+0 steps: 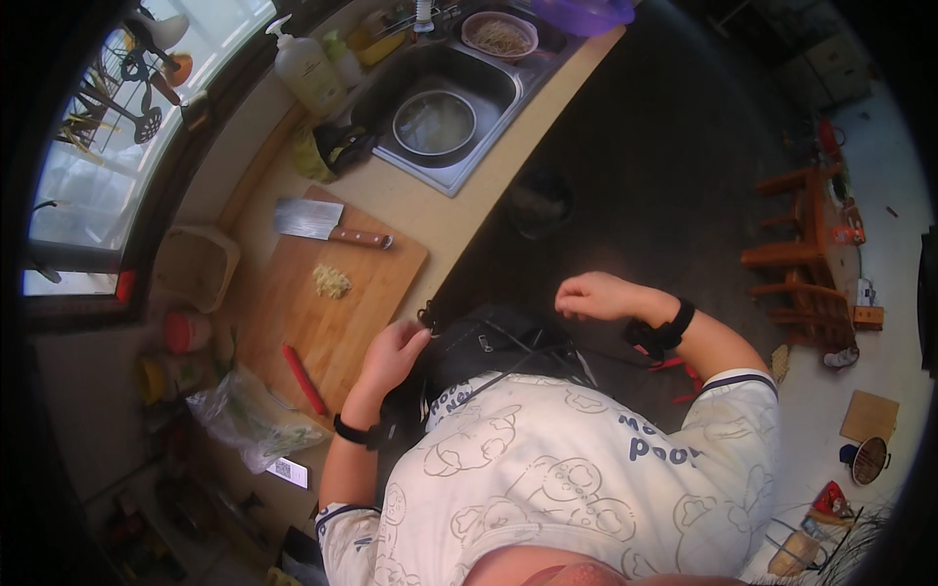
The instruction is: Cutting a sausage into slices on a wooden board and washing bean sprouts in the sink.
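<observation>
My left hand [396, 351] hangs with curled fingers beside the near edge of a wooden cutting board [352, 293]; whether it pinches anything is unclear. My right hand [595, 295] is loosely curled above the dark floor, away from the counter, its palm hidden. On the board lie a cleaver [311, 219] with a wooden handle, a small heap of chopped pale pieces, perhaps garlic [332, 281], and a long red pepper or similar red item [304, 379]. A clear plastic bag [249, 421] with green vegetables rests by the board's corner.
A steel sink [476, 157] holds a round metal bowl [434, 123] of liquid. A pink basket [500, 35] and a purple basin [586, 13] stand past it. A pump bottle [308, 73] stands behind the sink. Wooden chairs [799, 256] stand at the right.
</observation>
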